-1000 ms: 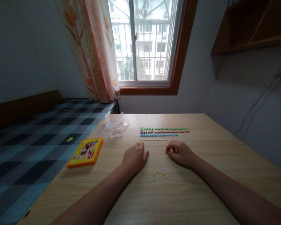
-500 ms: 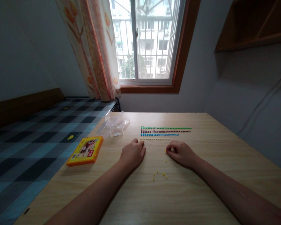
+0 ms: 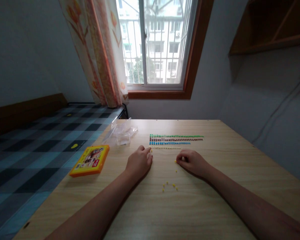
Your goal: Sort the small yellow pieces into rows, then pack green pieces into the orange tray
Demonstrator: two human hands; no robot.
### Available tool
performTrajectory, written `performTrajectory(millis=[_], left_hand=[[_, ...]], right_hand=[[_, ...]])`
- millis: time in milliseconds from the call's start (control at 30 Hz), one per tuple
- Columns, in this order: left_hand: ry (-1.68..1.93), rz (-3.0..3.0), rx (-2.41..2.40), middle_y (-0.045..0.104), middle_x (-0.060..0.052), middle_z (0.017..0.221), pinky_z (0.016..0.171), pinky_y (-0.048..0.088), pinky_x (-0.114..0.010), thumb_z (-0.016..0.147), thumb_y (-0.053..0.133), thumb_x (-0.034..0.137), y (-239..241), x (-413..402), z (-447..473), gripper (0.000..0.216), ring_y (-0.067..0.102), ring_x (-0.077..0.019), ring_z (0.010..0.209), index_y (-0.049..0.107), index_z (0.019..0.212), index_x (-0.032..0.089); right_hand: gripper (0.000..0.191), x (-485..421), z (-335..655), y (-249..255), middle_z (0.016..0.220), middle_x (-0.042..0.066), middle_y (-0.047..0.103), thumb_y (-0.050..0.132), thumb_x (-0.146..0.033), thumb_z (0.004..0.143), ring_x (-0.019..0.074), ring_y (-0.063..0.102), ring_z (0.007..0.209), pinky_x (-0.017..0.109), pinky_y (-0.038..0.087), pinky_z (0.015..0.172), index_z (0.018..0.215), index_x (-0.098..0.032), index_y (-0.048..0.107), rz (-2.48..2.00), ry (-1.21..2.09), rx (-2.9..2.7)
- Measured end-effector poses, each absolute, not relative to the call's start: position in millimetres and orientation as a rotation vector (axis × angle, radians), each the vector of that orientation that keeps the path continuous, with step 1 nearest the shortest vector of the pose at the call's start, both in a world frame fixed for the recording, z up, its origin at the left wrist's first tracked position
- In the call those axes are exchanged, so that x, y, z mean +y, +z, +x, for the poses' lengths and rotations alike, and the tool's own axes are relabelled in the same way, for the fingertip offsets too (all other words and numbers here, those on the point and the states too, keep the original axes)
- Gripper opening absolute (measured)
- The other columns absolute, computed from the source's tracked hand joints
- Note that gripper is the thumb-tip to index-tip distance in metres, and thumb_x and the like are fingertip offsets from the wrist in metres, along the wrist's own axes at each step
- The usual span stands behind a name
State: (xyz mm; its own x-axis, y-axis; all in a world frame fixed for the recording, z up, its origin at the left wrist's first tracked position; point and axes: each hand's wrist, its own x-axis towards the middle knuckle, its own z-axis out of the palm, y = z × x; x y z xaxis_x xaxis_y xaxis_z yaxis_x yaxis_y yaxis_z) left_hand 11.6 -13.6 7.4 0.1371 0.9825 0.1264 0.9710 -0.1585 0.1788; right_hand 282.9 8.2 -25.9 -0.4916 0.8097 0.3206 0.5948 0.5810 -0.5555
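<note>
On the tabletop [image 3: 227,176], the left hand [image 3: 138,162], curled, had reached the yellow row [image 3: 166,147]; the right hand [image 3: 193,162] stayed curled by a bead [image 3: 175,162].

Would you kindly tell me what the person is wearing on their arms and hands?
The left hand and right hand are gloveless, with no watch, bracelet or ring that I can make out. No sleeve shows on either arm as far as the picture's lower edge.

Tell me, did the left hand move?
Yes, a little. The left hand slid forward and left, up to the left end of the yellow bead row.
</note>
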Motion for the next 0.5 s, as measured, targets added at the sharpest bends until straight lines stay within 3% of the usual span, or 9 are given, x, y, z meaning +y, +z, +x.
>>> performTrajectory(millis=[500], left_hand=[[0.294, 2.378, 1.981, 0.061, -0.006, 0.101, 0.068, 0.045, -0.027, 0.100, 0.044, 0.035, 7.4, -12.1, 11.8, 0.033, 0.063, -0.0162, 0.077, 0.073, 0.115, 0.028]], right_hand=[[0.013, 8.3, 283.1, -25.4, 0.084, 0.003, 0.068, 0.061, -0.023, 0.089, 0.0156, 0.060, 0.076, 0.027, 0.043, 0.069, 0.085, -0.020, 0.073, -1.142, 0.546, -2.269]])
